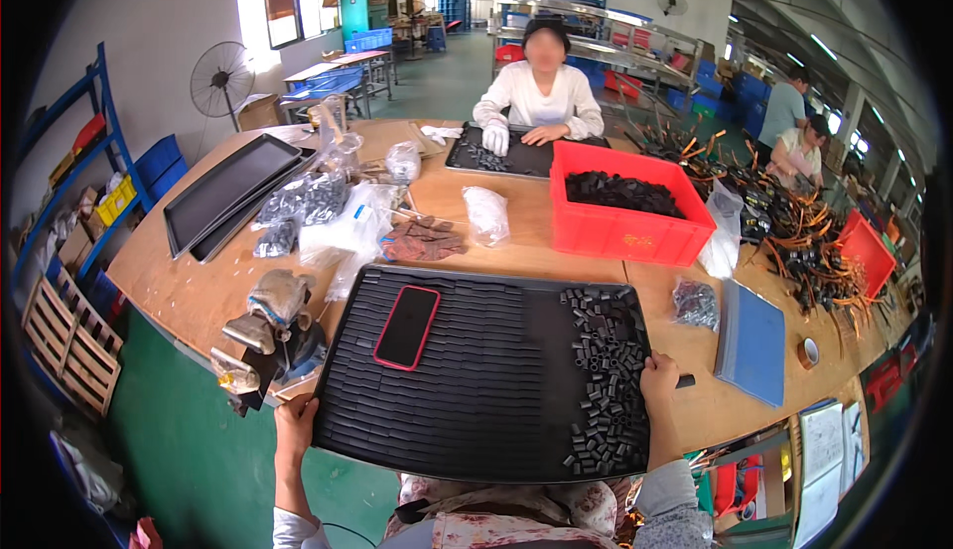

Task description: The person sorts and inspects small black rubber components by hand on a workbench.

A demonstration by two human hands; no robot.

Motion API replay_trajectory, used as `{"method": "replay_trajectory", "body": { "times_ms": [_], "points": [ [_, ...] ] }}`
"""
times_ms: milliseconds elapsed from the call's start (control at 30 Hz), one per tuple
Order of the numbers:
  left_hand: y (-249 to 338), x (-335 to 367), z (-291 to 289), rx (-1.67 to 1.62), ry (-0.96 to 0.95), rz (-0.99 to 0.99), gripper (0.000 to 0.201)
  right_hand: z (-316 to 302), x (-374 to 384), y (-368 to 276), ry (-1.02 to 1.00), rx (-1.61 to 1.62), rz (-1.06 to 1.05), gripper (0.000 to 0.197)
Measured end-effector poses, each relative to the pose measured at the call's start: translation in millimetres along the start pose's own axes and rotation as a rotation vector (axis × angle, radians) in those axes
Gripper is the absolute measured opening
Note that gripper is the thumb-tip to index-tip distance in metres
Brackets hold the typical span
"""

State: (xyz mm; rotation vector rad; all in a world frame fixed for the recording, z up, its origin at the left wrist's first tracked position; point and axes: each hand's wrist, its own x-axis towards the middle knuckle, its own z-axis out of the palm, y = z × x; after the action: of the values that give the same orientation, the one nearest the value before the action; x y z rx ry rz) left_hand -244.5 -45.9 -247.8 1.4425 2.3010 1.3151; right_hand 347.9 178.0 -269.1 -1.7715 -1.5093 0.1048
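My left hand (295, 418) grips the left edge of a wide black tray (552, 380), and my right hand (658, 378) grips its right edge. The tray's near side juts over the table's front edge, by my lap. Rows of black pieces (447, 400) lie side by side across its left and middle. A phone (408, 327) with a red rim, its screen dark, rests on these rows. Loose short black tubes (604, 390) are heaped along the right side. Beside my right hand, a small black piece (686, 381) lies on the table.
Beyond the tray stands a red bin (625, 241) of black parts. Left are a bench vise (283, 316), bagged parts (308, 197) and empty trays (233, 187). A blue folder (750, 341) and tape roll (808, 352) lie right. Opposite, a gloved person works at another tray (526, 157).
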Motion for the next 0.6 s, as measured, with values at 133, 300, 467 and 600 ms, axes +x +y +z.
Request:
{"method": "replay_trajectory", "body": {
  "times_ms": [133,300,467,600],
  "points": [
    [27.7,9.0,-9.1,0.203,-0.092,0.061,0.015,-3.2,-1.9,-0.7,0.059,0.018,-0.013,0.016],
    [87.9,23.8,-13.4,0.26,0.057,0.303,0.012,-13.5,0.7,-32.2,0.055,0.04,0.006,0.019],
    [182.9,37.2,52.1,-0.05,-0.179,0.613,0.015,-11.2,24.8,-89.0,-0.052,0.108,-0.327,0.033],
    [220.4,29.9,146.6,-0.389,-0.512,0.769,0.015,28.6,35.8,-107.2,-0.262,0.046,-0.419,0.041]
  ]
}}
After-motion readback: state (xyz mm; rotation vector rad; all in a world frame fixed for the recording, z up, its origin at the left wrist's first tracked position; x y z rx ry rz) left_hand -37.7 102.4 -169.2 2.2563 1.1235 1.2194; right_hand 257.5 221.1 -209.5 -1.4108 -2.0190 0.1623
